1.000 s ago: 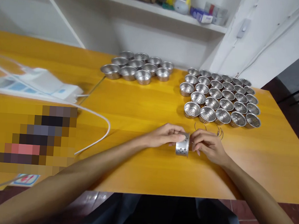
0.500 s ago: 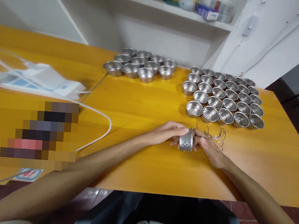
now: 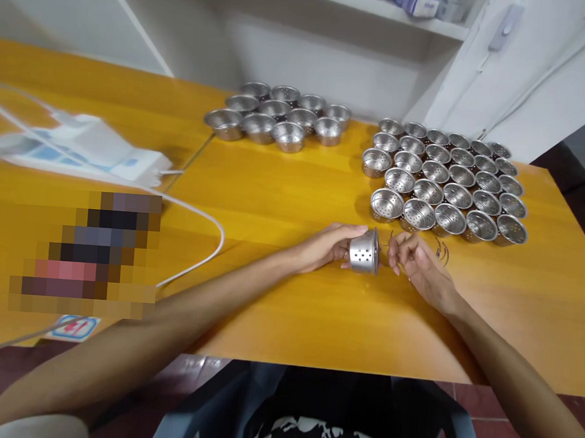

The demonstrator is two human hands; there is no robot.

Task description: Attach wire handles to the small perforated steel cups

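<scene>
My left hand (image 3: pixel 326 247) grips a small perforated steel strainer cup (image 3: pixel 364 251), held on its side just above the yellow table (image 3: pixel 284 198). My right hand (image 3: pixel 416 268) is right beside the cup's open mouth, fingers curled and pinching a thin wire handle (image 3: pixel 392 242). A few loose wire handles (image 3: pixel 441 251) lie on the table just beyond my right hand.
Several perforated cups (image 3: pixel 445 180) stand in rows at the back right. A smaller cluster of steel cups (image 3: pixel 279 118) sits at the back centre. A white device (image 3: pixel 84 148) with a white cable (image 3: pixel 204 253) lies at the left. A shelf runs along the wall.
The cup has been lifted and turned a little to the left in my left hand. My right hand has drawn slightly apart from it. The camera has tilted downward.
</scene>
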